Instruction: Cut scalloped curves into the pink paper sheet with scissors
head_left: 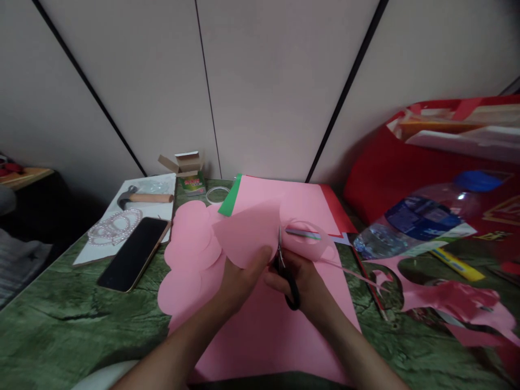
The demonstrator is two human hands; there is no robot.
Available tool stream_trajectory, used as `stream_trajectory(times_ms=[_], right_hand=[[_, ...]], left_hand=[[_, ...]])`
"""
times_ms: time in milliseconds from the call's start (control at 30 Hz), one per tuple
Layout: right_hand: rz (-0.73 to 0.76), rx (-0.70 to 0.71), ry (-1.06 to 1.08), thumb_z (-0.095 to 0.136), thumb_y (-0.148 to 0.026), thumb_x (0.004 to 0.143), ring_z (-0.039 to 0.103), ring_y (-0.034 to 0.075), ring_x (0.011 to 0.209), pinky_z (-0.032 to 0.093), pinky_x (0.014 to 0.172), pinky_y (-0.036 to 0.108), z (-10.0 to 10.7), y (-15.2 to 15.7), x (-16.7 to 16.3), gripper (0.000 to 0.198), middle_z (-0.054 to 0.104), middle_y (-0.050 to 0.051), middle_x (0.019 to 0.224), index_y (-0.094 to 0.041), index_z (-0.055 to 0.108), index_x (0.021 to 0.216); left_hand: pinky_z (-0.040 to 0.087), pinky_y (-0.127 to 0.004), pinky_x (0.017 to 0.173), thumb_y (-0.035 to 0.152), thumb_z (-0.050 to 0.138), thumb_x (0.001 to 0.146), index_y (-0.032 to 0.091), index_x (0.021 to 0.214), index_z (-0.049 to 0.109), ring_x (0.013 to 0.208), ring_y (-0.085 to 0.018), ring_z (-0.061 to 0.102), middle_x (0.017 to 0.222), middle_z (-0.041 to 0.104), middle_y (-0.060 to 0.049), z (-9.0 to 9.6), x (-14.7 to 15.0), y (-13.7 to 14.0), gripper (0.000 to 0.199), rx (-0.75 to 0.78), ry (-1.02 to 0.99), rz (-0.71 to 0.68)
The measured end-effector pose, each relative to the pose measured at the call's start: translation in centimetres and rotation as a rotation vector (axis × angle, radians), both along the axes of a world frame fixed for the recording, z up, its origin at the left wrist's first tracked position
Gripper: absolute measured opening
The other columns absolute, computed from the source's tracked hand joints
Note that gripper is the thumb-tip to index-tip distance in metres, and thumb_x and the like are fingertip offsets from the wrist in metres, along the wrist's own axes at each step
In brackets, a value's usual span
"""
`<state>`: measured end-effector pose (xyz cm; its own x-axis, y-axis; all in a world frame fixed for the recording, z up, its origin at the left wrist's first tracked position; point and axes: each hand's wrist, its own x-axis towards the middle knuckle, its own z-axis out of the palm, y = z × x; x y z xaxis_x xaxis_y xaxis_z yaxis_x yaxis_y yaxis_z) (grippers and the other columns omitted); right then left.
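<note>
My left hand [244,276] pinches a piece of pink paper [247,233] near its lower edge, thumb on top. In my right hand [303,279] is a pair of scissors [291,290] with black handles, its blades pointing away from me at the paper's right side. A curled pink offcut [309,244] hangs to the right of the blades, with a thin strip trailing from it. Beneath both hands lies a large pink sheet [264,341]. Several rounded pink cutouts [189,233] overlap along its left side.
At the left are a phone [134,254], a hammer [146,198], a bead string [116,227] and a small opened box [192,181]. A plastic bottle [422,216], a red bag [390,157], a yellow cutter [457,264] and pink scraps [459,303] occupy the right. A wall panel rises behind.
</note>
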<state>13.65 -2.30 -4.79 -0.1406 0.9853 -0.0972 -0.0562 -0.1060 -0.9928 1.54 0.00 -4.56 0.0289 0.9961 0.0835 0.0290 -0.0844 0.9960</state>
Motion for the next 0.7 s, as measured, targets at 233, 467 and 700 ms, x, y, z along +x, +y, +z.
stream_trajectory(times_ms=[233, 467, 700], right_hand=[[0.002, 0.007, -0.025, 0.071, -0.034, 0.058, 0.037, 0.010, 0.054, 0.031, 0.049, 0.023, 0.17, 0.05, 0.03, 0.030, 0.042, -0.005, 0.059, -0.018, 0.048, 0.071], [-0.002, 0.028, 0.000, 0.070, -0.034, 0.059, 0.036, 0.010, 0.054, 0.030, 0.048, 0.023, -0.15, 0.03, 0.04, 0.029, 0.042, -0.005, 0.059, -0.018, 0.048, 0.069], [0.001, -0.011, 0.018, 0.071, -0.030, 0.060, 0.040, 0.009, 0.052, 0.032, 0.048, 0.023, -0.69, 0.11, 0.00, 0.028, 0.044, -0.006, 0.056, -0.018, 0.048, 0.068]], left_hand=[[0.049, -0.030, 0.064, 0.029, 0.059, 0.070, 0.018, 0.082, 0.063, 0.074, -0.018, 0.062, 0.078, 0.068, -0.002, 0.16, -0.05, 0.04, 0.017, -0.028, -0.007, -0.001], [0.048, -0.027, 0.062, 0.028, 0.056, 0.072, 0.017, 0.074, 0.061, 0.069, -0.016, 0.060, 0.071, 0.065, -0.001, 0.30, -0.06, 0.09, 0.013, -0.021, 0.005, -0.030], [0.049, -0.028, 0.062, 0.032, 0.056, 0.072, 0.016, 0.070, 0.060, 0.069, -0.017, 0.059, 0.071, 0.064, -0.002, 0.14, -0.06, 0.14, 0.016, -0.047, 0.004, -0.023]])
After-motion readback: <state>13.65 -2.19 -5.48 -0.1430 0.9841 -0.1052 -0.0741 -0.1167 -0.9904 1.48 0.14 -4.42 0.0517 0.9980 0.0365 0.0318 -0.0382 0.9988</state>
